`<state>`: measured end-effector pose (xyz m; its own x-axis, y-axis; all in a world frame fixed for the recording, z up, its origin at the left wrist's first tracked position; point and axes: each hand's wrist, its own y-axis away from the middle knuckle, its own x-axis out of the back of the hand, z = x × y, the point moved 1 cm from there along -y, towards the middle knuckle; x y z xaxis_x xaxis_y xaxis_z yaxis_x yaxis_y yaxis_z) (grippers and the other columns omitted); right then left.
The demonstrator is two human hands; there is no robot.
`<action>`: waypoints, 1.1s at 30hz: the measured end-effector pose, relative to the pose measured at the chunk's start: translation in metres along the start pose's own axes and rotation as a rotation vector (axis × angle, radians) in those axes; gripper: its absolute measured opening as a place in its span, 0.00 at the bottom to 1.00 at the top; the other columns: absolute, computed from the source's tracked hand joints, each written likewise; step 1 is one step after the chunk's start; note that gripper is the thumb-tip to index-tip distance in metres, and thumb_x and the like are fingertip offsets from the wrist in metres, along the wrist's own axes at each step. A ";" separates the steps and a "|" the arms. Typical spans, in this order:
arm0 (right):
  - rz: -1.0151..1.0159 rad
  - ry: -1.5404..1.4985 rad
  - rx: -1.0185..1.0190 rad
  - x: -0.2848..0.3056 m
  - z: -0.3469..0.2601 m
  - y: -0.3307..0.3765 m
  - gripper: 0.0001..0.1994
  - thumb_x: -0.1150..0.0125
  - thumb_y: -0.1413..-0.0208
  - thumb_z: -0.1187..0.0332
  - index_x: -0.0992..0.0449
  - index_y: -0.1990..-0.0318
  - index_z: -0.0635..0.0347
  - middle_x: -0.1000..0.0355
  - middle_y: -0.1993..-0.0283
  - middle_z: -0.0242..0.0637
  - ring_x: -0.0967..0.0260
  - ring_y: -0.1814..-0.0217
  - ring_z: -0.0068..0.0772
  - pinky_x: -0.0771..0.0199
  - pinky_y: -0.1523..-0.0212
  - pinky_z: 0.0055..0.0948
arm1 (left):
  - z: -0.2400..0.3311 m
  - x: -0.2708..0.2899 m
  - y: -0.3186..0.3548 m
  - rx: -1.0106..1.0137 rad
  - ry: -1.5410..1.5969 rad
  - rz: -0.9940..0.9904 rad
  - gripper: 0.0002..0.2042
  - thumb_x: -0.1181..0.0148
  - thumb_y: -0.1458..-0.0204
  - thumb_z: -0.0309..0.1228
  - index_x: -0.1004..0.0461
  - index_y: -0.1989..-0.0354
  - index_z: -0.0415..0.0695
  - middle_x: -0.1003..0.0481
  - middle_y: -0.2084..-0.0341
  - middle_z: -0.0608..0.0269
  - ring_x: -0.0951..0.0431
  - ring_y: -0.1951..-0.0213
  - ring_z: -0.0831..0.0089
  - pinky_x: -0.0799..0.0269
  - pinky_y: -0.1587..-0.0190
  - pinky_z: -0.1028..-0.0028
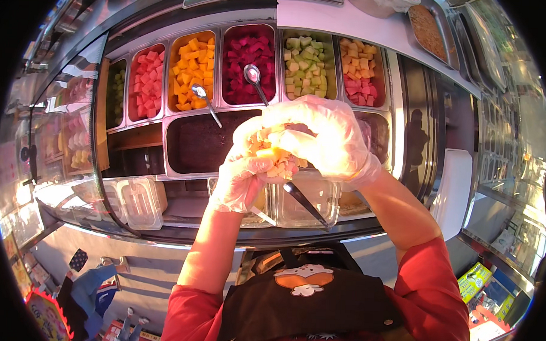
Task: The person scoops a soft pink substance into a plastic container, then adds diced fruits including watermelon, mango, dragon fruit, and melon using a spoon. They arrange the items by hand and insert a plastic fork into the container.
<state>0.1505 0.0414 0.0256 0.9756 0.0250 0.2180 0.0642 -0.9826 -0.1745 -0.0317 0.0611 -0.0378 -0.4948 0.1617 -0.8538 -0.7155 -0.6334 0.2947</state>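
Both my hands wear clear plastic gloves and meet over the fruit counter. My left hand point(243, 176) is closed around a heaped portion of yellow fruit and pale flakes point(275, 155); any cup or wrapper under it is hidden. My right hand point(335, 136) curls over the same portion from the right, fingers bent toward it. Strong sunlight washes out its fingertips, so what they pinch cannot be made out. Just below the hands, a black-handled utensil point(306, 205) lies slanted over a clear lidded tub point(317, 199).
Metal pans hold diced pink fruit point(146, 85), orange mango point(192, 71), magenta dragon fruit point(248, 55), green melon point(303, 66) and mixed cubes point(359, 71). Two spoons point(207, 105) point(255, 83) rest in pans. A dark pan point(196, 144) sits nearer. A crumb tray point(428, 31) stands far right.
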 end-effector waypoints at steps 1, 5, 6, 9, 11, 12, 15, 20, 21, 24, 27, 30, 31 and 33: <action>-0.009 0.160 0.196 -0.015 0.008 -0.008 0.05 0.36 0.42 0.72 0.18 0.60 0.59 0.19 0.60 0.33 0.23 0.61 0.32 0.25 0.56 0.33 | 0.004 0.010 0.006 0.050 -0.018 0.069 0.39 0.30 0.55 0.27 0.39 0.30 0.39 0.28 0.42 0.51 0.22 0.45 0.55 0.16 0.51 0.58; 0.031 0.451 0.358 -0.059 0.026 -0.020 0.06 0.37 0.52 0.65 0.17 0.67 0.50 0.22 0.61 0.31 0.30 0.59 0.39 0.30 0.54 0.39 | 0.028 0.026 0.025 0.038 0.022 0.134 0.35 0.31 0.51 0.27 0.36 0.33 0.38 0.26 0.43 0.52 0.20 0.46 0.57 0.17 0.47 0.56; -0.029 0.521 0.344 -0.065 0.025 -0.024 0.07 0.36 0.49 0.65 0.17 0.63 0.50 0.22 0.60 0.32 0.30 0.58 0.40 0.30 0.53 0.40 | 0.031 0.033 0.028 0.012 0.040 0.144 0.35 0.31 0.52 0.27 0.36 0.33 0.38 0.26 0.43 0.51 0.20 0.46 0.57 0.17 0.47 0.56; -0.072 0.441 0.238 -0.074 0.040 -0.030 0.09 0.34 0.42 0.65 0.14 0.55 0.52 0.25 0.56 0.38 0.29 0.58 0.42 0.28 0.51 0.38 | 0.030 0.060 0.027 -0.045 0.110 0.182 0.35 0.30 0.53 0.28 0.36 0.34 0.40 0.26 0.44 0.49 0.20 0.46 0.55 0.15 0.51 0.55; 0.146 -0.087 0.067 -0.060 0.042 -0.038 0.11 0.35 0.36 0.62 0.15 0.54 0.59 0.23 0.62 0.34 0.28 0.62 0.31 0.28 0.53 0.31 | 0.042 0.059 0.018 0.029 0.130 0.030 0.34 0.28 0.54 0.28 0.34 0.37 0.40 0.26 0.44 0.47 0.21 0.47 0.52 0.15 0.52 0.55; 0.241 -0.226 -0.056 -0.043 0.042 -0.039 0.11 0.35 0.36 0.64 0.15 0.53 0.61 0.23 0.63 0.32 0.29 0.63 0.28 0.29 0.55 0.29 | 0.046 0.060 0.013 0.024 0.131 -0.001 0.33 0.28 0.54 0.28 0.34 0.37 0.39 0.27 0.44 0.46 0.21 0.47 0.51 0.15 0.52 0.55; 0.411 -0.295 -0.419 0.013 0.059 -0.020 0.12 0.32 0.40 0.70 0.17 0.51 0.67 0.23 0.65 0.29 0.30 0.63 0.21 0.31 0.58 0.23 | 0.056 0.062 0.010 0.003 0.174 -0.002 0.33 0.28 0.53 0.29 0.35 0.38 0.39 0.28 0.43 0.45 0.22 0.46 0.49 0.16 0.51 0.55; 0.460 -0.197 -0.778 -0.004 0.115 0.062 0.13 0.31 0.41 0.70 0.18 0.53 0.69 0.21 0.60 0.32 0.30 0.62 0.20 0.30 0.57 0.23 | 0.076 0.083 0.009 -0.044 0.351 -0.084 0.28 0.38 0.46 0.19 0.37 0.35 0.37 0.27 0.44 0.43 0.24 0.41 0.47 0.16 0.48 0.51; 0.445 -0.294 -0.743 -0.014 0.121 0.074 0.12 0.32 0.39 0.69 0.19 0.52 0.68 0.22 0.59 0.32 0.30 0.61 0.20 0.29 0.55 0.23 | 0.077 0.090 0.009 -0.058 0.382 -0.102 0.27 0.39 0.45 0.19 0.37 0.36 0.37 0.28 0.43 0.42 0.24 0.41 0.46 0.15 0.47 0.51; 0.400 -0.452 -0.555 -0.047 0.105 0.070 0.16 0.34 0.37 0.66 0.20 0.47 0.67 0.20 0.54 0.35 0.27 0.57 0.23 0.27 0.49 0.26 | 0.077 0.097 0.001 -0.048 0.369 -0.133 0.27 0.39 0.45 0.18 0.37 0.35 0.37 0.29 0.42 0.42 0.25 0.41 0.46 0.16 0.46 0.51; 0.423 -0.927 -0.439 -0.085 0.090 0.035 0.22 0.43 0.31 0.65 0.27 0.37 0.71 0.23 0.42 0.47 0.25 0.39 0.41 0.27 0.34 0.42 | 0.070 0.086 -0.007 -0.010 0.441 -0.194 0.29 0.37 0.46 0.19 0.37 0.34 0.38 0.31 0.40 0.42 0.26 0.39 0.45 0.16 0.47 0.48; 0.320 -1.352 -0.540 -0.093 0.075 -0.002 0.22 0.44 0.32 0.66 0.28 0.38 0.75 0.25 0.40 0.51 0.25 0.39 0.44 0.25 0.36 0.44 | 0.067 0.082 -0.007 -0.001 0.351 -0.120 0.31 0.35 0.47 0.19 0.38 0.33 0.38 0.32 0.39 0.41 0.29 0.37 0.44 0.17 0.45 0.45; 0.301 -1.261 -0.553 -0.088 0.073 -0.010 0.22 0.46 0.31 0.66 0.28 0.38 0.76 0.26 0.39 0.52 0.26 0.37 0.45 0.27 0.34 0.44 | 0.069 0.081 -0.007 -0.015 0.298 -0.071 0.32 0.35 0.48 0.19 0.38 0.33 0.39 0.32 0.38 0.41 0.30 0.36 0.43 0.18 0.45 0.44; 0.350 -0.895 -0.579 -0.079 0.056 -0.019 0.20 0.45 0.31 0.67 0.26 0.40 0.77 0.24 0.41 0.53 0.24 0.39 0.43 0.24 0.35 0.41 | 0.074 0.082 -0.005 -0.061 0.244 -0.056 0.32 0.34 0.48 0.19 0.37 0.33 0.39 0.34 0.36 0.42 0.32 0.35 0.43 0.25 0.39 0.40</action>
<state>0.0838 0.0689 -0.0421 0.7352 -0.3753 -0.5645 -0.1232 -0.8929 0.4332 -0.1051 0.1339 -0.0778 -0.3161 0.0153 -0.9486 -0.7039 -0.6741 0.2237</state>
